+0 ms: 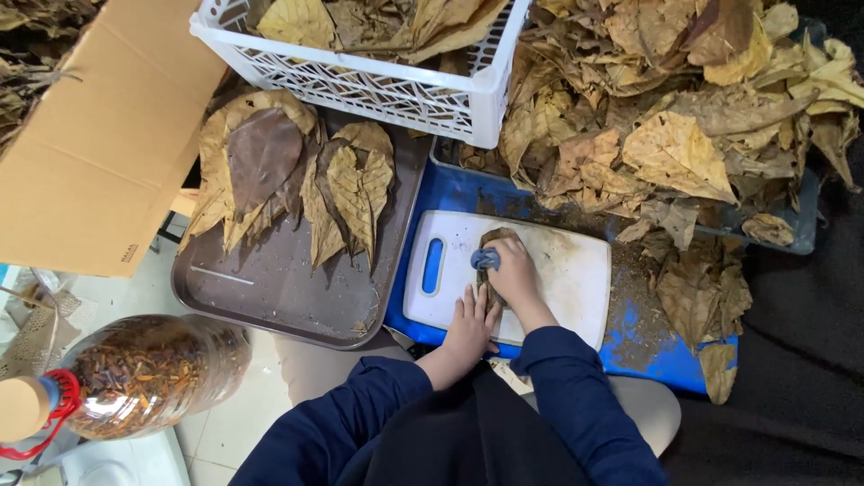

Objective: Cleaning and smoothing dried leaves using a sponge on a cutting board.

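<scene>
Your right hand [515,274] grips a small blue tool [484,259] over 1 leaf [497,241] on the white board [567,270]; your left hand [471,324] presses flat beside it. Finished leaves [306,180] lie left; a large pile [684,135] remains right.

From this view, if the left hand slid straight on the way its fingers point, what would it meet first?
The left hand points up the white board. It would probably first meet the brown leaf there, then the right hand on it. Depth is unclear.
</scene>
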